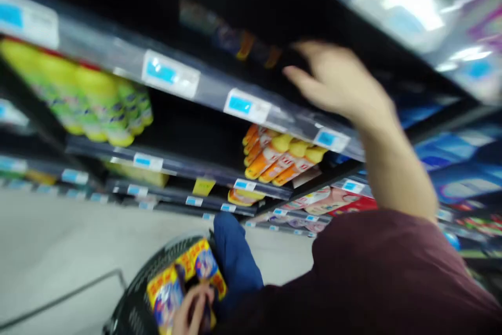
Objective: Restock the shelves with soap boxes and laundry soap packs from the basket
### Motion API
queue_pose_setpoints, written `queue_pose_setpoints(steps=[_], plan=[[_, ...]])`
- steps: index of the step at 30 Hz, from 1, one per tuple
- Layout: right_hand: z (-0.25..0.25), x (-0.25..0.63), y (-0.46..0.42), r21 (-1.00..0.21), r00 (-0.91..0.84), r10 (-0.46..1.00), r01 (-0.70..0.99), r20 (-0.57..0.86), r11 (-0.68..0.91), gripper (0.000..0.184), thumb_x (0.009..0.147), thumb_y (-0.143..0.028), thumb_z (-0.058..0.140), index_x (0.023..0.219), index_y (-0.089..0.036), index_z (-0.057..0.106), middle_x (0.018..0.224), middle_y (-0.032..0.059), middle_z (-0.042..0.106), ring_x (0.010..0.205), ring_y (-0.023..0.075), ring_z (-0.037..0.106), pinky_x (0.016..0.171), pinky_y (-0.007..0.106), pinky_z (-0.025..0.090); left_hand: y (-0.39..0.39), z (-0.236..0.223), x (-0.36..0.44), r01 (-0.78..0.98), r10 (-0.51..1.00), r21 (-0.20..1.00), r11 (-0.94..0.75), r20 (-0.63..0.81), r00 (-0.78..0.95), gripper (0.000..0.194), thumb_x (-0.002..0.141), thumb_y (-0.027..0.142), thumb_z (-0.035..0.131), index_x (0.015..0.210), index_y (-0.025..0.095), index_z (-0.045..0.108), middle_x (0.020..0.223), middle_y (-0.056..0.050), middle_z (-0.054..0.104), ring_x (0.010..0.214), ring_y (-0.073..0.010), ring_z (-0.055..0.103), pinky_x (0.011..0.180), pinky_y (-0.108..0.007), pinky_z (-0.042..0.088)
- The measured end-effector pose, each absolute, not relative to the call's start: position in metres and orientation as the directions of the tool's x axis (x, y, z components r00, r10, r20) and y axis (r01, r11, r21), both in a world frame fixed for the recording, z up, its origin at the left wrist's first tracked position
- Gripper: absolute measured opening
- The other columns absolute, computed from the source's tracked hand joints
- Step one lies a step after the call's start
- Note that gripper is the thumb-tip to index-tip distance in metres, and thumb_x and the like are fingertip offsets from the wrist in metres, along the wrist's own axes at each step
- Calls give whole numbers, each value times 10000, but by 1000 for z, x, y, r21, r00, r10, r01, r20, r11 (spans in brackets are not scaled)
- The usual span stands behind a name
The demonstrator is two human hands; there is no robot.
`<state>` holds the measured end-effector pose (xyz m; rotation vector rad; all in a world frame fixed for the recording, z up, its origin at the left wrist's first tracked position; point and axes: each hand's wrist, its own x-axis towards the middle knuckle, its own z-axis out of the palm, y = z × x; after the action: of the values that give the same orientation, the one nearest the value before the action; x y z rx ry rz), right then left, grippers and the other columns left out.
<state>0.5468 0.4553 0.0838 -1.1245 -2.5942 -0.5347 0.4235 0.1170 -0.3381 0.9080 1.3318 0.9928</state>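
My right hand reaches into a dark upper shelf. Its thumb and forefinger stand apart with a dark gap between them; the other fingers are lost in shadow and blur. Just left of it, dim small packs with orange-yellow patches lie on that shelf. Low down, my left hand is over a black basket, its fingers curled and pressed together among yellow packs. What those fingers grip, if anything, is hidden. Yellow packs with red lettering and blue pictures fill the visible part of the basket.
Yellow-green bottles stand on the left of the shelf below, orange bottles towards its right. Price labels line the shelf edges. Blue packages are at the right. My blue-trousered leg is beside the basket on the pale floor.
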Motion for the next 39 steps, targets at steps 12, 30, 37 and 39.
queue_pose_setpoints(steps=[12,30,37,39], plan=[[-185,593,311,-570,-891,291,448,-349,689,370,963,-311,611,1331,-296,646,1294,86,698,1184,339,656,1046,551,523,79,-332,463,147,986,989,32,-7,-166,252,1027,206,431,1098,199,672,1036,-80,725,994,-188,673,909,-334,539],[-309,480,272,-516,-960,-242,-137,-140,845,815,827,47,575,1527,-324,382,1676,38,252,1537,285,243,1208,517,332,62,-356,485,522,663,625,580,9,-748,1197,759,587,773,1599,82,87,1601,-304,284,1483,-421,318,1148,-574,409],[-333,447,268,-436,-885,-447,-354,-129,827,377,900,-8,559,1184,-238,655,1344,78,631,1337,264,520,1081,459,455,61,-356,482,449,632,659,604,-53,-773,1247,714,594,806,1605,116,76,1561,-270,389,1423,-408,430,1097,-554,479],[-334,451,275,-459,-892,-436,-339,-121,821,459,858,19,571,1233,-239,626,1325,89,625,1287,261,547,1063,449,468,62,-355,482,426,625,669,609,-74,-777,1251,708,589,812,1608,129,76,1569,-257,389,1421,-402,436,1092,-547,486]])
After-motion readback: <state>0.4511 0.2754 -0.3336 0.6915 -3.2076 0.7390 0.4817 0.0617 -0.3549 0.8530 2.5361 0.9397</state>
